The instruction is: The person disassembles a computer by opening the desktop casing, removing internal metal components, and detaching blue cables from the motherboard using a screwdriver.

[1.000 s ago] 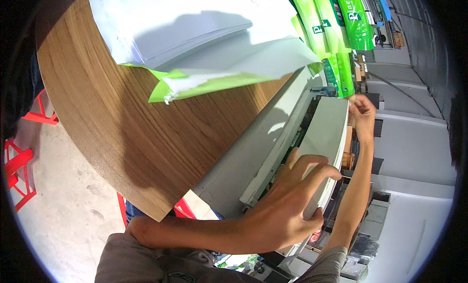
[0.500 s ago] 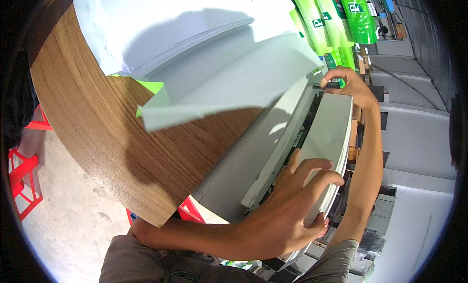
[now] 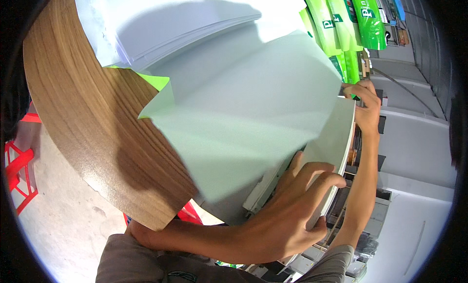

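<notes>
Left hand on panel, wrapper across

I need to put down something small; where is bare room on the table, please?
Bare wood shows on the table, between its curved left edge and the paper sheets. The right is crowded: pale casing, left hand, right hand, green packages.

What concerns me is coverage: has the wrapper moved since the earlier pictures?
Yes. Against the table, the wrapper has spread downward in the picture, now hiding more of the machine.
</notes>
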`<state>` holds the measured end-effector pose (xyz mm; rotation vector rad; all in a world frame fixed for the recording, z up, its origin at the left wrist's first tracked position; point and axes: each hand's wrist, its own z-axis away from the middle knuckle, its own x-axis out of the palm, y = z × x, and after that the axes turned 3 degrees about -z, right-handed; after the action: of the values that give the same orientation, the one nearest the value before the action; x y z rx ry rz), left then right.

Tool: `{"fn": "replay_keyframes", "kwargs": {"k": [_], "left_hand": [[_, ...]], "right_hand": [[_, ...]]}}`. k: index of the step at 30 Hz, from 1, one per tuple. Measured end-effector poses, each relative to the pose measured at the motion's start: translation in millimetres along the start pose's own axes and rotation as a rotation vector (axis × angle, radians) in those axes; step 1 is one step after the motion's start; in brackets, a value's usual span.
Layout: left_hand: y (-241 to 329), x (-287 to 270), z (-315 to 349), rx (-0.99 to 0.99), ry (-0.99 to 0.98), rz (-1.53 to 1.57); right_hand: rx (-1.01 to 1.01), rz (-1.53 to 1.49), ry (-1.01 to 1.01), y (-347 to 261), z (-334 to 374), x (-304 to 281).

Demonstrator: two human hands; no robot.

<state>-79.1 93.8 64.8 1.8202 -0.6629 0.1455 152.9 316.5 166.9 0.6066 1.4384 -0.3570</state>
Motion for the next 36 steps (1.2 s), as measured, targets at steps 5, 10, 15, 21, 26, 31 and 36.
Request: {"fn": "replay_keyframes", "kwargs": {"k": [5,10,15,21,26,31,36], "left_hand": [[1,2,1,-0.013,-0.032,0.044],[1,-1,-1,-0.022,0.002,0.014],[3,-2,1,0.001,-0.010,0.018],[1,0,2,0.004,0.011,0.010],[4,-5,-1,0.006,0.027,0.015],[6,-2,-1,0.013,0.031,0.007],[6,4,4,-0.064,0.031,0.076]], "right_hand": [[0.322,-0.246,0.118,1,28,2],[0.253,-0.155,0.042,5,29,-1],[0.268,-0.088,-0.106,-7,13,-10],[0.311,-0.069,-0.298,21,34,-1],[0.670,-0.606,-0.185,4,40,-7],[0.602,-0.692,-0.098,24,79,11],[0.730,-0.883,-0.077,2,105,-11]]}}
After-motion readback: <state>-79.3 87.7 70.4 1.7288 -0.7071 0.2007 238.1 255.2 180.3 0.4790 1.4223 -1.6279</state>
